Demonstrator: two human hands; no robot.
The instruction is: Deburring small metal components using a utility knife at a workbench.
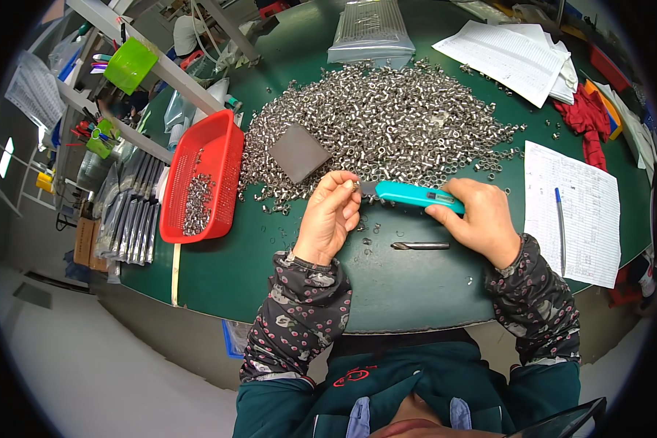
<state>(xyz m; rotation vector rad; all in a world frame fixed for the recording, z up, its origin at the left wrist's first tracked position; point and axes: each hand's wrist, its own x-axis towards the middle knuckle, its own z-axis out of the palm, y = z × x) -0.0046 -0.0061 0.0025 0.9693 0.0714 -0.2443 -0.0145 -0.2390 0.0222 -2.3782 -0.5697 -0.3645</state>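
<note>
A dark green surface (219,270) fills the middle of the frame. A wide heap of small silver metal nuts (387,120) covers its upper centre, with a dark grey square pad (299,152) resting on the heap's left edge. A red plastic basket (222,157) holding more nuts sits at left. A drill bit (420,246) lies near the centre. Printed sheets (573,212) with a blue pen (559,230) lie at right, more papers (507,55) at upper right, beside red cloth (587,120). A clear bag (372,33) lies at top.

Dark patterned sleeve covers with pink and grey motifs reach both wrists; beneath, a teal jacket with red chest embroidery.
</note>
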